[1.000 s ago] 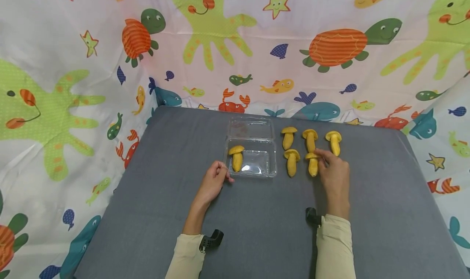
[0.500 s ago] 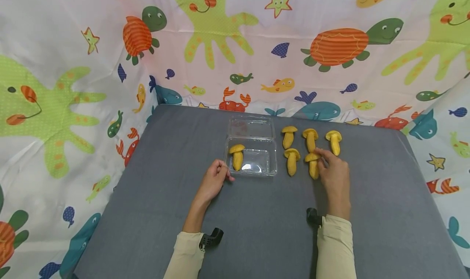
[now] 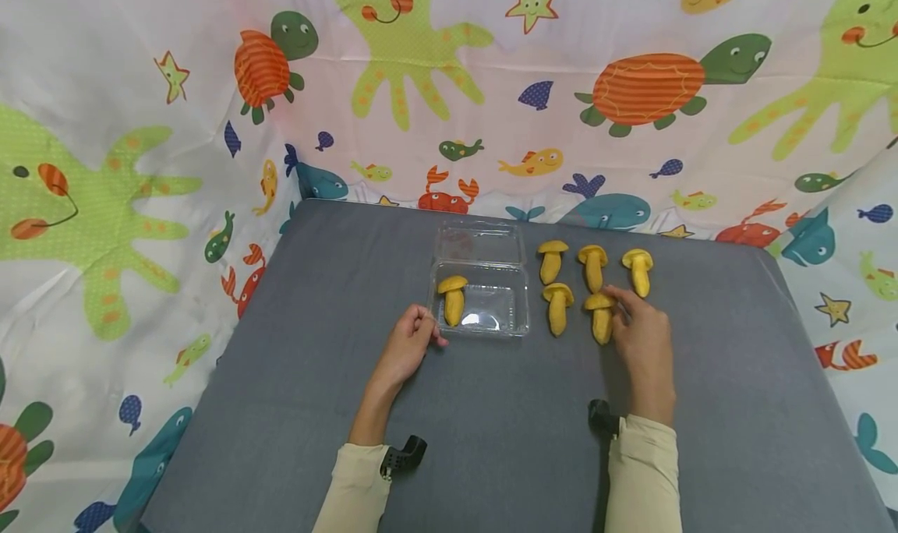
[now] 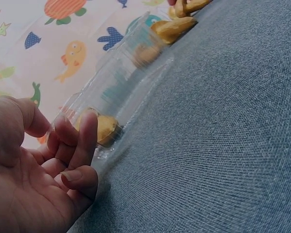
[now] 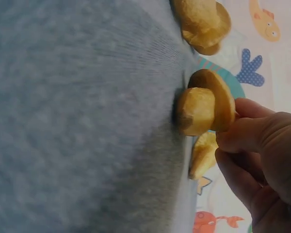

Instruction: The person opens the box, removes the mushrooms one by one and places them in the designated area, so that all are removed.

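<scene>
My left hand point(image 3: 410, 342) is at the front left corner of an open clear plastic box point(image 3: 515, 330), its thumb and curled fingers point(image 4: 87, 141) pinching the box's edge. Inside the box's left side lies one yellow mushroom point(image 3: 454, 303), partly hidden by the fingers in the left wrist view. My right hand point(image 3: 641, 342) pinches the cap of another yellow mushroom point(image 3: 600, 322) in the front row. In the right wrist view that mushroom point(image 5: 199, 111) shows its stem end towards the camera, with the thumb and forefinger at the cap's rim.
Several more yellow mushrooms lie about the right hand: one to its left point(image 3: 557, 311), and a back row including a right-hand mushroom point(image 3: 639, 272). The box's lid point(image 3: 484, 246) lies folded back. A patterned curtain point(image 3: 449, 73) rises behind the grey table point(image 3: 491, 439).
The mushroom in my right hand has shifted slightly to the right and towards me, and the right hand has moved with it. My left hand has stayed at the box corner.
</scene>
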{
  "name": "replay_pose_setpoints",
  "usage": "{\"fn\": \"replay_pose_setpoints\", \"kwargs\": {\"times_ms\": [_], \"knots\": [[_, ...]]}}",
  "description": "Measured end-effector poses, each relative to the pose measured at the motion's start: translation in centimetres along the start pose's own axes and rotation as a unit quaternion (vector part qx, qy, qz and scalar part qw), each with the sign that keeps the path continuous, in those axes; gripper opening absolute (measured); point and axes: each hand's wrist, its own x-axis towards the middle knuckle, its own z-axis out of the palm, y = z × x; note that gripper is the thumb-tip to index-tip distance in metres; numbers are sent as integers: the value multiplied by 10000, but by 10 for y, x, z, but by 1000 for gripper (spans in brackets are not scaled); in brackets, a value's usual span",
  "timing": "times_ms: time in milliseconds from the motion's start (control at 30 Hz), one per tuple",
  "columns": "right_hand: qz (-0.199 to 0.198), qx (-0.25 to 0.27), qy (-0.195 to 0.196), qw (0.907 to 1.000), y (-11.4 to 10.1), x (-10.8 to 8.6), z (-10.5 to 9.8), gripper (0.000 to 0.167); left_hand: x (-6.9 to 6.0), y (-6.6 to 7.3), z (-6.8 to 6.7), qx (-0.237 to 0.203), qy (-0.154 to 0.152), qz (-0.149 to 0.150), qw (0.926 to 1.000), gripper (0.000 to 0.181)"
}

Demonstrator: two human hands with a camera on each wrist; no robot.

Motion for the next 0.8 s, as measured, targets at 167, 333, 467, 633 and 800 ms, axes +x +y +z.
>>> {"fn": "replay_pose_setpoints", "kwargs": {"times_ms": [167,333,467,633,800], "knots": [[-137,-149,218,9996,-5,0,-10,49,0,0,0,30,-7,5,10000,11],[-205,-31,520,9984,-16,2,-20,44,0,-1,0,21,-4,0,10000,11],[-329,152,637,9973,-32,5,-24,40,1,-2,-1,32,38,-9,10000,11],[-614,417,693,9948,-57,10,-27,34,0,-2,-2,-19,47,-12,10000,10],[-980,687,687,9904,-79,14,-23,30,-1,-1,-2,-30,-66,-3,10000,11]]}}
